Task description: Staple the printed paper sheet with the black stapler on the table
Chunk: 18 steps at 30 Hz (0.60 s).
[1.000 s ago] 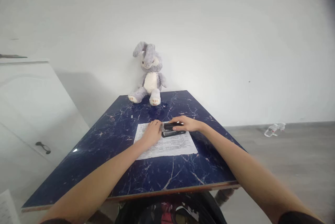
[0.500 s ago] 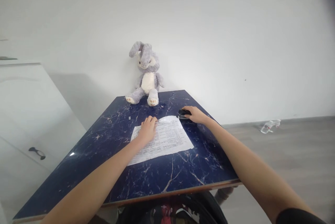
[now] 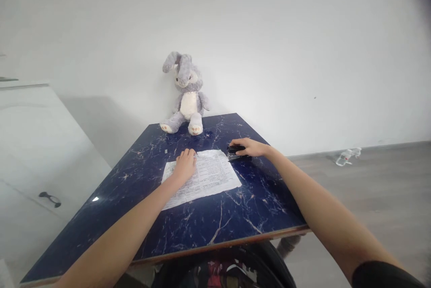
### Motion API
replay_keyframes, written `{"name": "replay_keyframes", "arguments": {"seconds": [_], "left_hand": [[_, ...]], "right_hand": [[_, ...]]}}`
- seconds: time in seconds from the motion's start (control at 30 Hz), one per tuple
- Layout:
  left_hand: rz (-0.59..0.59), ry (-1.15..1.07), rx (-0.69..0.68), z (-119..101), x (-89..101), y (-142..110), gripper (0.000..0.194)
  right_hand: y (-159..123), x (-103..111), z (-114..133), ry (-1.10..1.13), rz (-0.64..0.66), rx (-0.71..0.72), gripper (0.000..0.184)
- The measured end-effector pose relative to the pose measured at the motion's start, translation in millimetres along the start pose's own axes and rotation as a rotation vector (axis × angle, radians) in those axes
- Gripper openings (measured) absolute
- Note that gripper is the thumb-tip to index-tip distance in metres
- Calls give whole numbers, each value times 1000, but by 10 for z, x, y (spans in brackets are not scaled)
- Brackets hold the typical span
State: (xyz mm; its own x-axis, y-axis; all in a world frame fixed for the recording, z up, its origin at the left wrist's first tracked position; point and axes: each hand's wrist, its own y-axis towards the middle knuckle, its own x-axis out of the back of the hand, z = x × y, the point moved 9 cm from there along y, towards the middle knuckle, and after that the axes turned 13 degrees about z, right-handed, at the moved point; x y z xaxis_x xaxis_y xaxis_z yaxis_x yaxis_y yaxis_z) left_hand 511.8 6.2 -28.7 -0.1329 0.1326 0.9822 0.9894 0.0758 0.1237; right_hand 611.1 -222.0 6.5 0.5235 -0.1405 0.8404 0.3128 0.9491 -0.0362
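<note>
A creased white sheet of printed paper (image 3: pixel 210 178) lies on the dark blue marbled table (image 3: pixel 188 229). My left hand (image 3: pixel 185 165) rests over its upper left part, fingers bent at the far edge and closed on the paper. To the right, my right hand (image 3: pixel 247 146) is wrapped over a black stapler (image 3: pixel 232 155) on the tabletop. A shiny metal part shows at the stapler's left end, close to the paper's upper right corner. My palm and fingers hide much of the stapler.
A grey plush rabbit (image 3: pixel 188 99) sits at the table's far end against the white wall. A small pale piece (image 3: pixel 166 151) lies left of the paper. A white cabinet (image 3: pixel 43 144) stands at left; a crumpled clear-and-white item (image 3: pixel 346 157) lies on the floor at right.
The paper has slid a little left with my left hand, away from the stapler. My right hand has stayed on the stapler, which now sits slightly apart from the paper's corner.
</note>
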Motion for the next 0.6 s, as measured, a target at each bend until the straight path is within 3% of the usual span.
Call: {"name": "replay_keyframes", "arguments": {"seconds": [0.1, 0.2, 0.27, 0.4, 0.5, 0.6], "left_hand": [[-17, -57, -178, -242, 56, -72, 30], [147, -131, -503, -660, -18, -249, 36], [282, -151, -603, -829, -104, -364, 41], [404, -185, -587, -877, -203, -421, 49], [412, -224, -577, -857, -217, -401, 50], [384, -277, -556, -859, -186, -385, 47]], "right_hand": [[46, -33, 13, -15, -5, 30, 32], [97, -87, 74, -24, 4, 76, 31], [122, -110, 117, -21, -1, 90, 31], [174, -142, 202, -16, -25, 88, 29], [240, -183, 256, -73, -71, 32, 39], [300, -255, 307, -275, -127, -96, 46]]}}
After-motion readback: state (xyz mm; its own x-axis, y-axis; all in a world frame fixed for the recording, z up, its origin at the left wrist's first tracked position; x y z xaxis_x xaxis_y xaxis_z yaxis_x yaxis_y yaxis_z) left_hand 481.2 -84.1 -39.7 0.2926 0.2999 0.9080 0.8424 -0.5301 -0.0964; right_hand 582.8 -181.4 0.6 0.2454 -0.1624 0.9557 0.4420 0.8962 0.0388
